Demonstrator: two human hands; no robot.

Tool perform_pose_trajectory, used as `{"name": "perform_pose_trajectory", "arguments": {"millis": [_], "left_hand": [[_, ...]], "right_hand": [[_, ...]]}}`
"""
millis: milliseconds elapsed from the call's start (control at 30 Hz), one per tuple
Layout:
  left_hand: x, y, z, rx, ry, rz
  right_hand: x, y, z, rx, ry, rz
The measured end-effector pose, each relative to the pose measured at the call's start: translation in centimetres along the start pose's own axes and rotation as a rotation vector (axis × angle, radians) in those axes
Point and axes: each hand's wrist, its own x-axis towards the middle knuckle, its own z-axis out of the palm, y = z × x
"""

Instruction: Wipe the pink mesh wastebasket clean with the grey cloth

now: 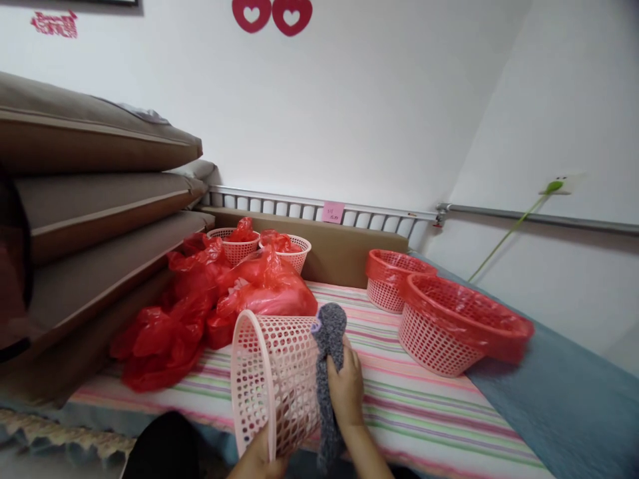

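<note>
The left hand [264,456], partly cut off below, is clamped on the rim of a tipped, pale pink perforated plastic basket [284,372]. The right hand [345,386] grips a fuzzy grey cloth [329,359] against its base, over the striped sheet [414,406]; the covered fingertips are hidden.

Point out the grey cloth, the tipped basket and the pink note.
Grey cloth [324,389]: head view, on its hanging middle part.
Tipped basket [271,392]: head view, on its rim facing left.
Pink note [333,212]: head view, centre of its face.
</note>
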Motion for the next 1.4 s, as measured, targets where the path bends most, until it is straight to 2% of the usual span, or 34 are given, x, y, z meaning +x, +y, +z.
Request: {"name": "perform_pose_trajectory", "arguments": {"millis": [200,367,533,667,800,933,1033,1133,1233,1400], "left_hand": [[0.5,-2.8,-1.2,-0.014,-0.084,0.060],[0.0,-1.7,-0.8,-0.016,-0.072,0.063],[0.1,0.7,0.7,0.030,0.034,0.036],[1.1,1.2,1.2,0.013,0.165,0.010],[1.4,1.5,0.8,0.005,0.232,0.018],[0.8,3.6,1.1,0.058,0.295,-0.057],[0.4,5.4,1.8,0.103,0.315,-0.104],[0.3,5.8,2.1,0.117,0.328,-0.134],[0.5,4.6,1.5,0.097,0.331,-0.118],[1.3,1.4,-0.3,0.003,0.275,0.003]], "right_hand": [[1.9,3.9,-1.3,-0.067,0.067,0.162],[2.5,4.6,-1.9,-0.067,0.055,0.222],[0.7,1.4,-1.3,-0.017,-0.030,0.170],[-1.6,-3.4,-0.4,0.056,-0.114,0.067],[-3.5,-8.5,-0.5,0.159,-0.205,-0.014],[-4.7,-11.8,-1.1,0.230,-0.233,-0.104],[-5.0,-12.4,-1.2,0.221,-0.214,-0.133],[-5.1,-11.9,-1.0,0.166,-0.168,-0.160],[-5.2,-10.8,-0.5,0.116,-0.128,-0.208],[-4.4,-8.3,0.4,0.049,-0.116,-0.235]]}}
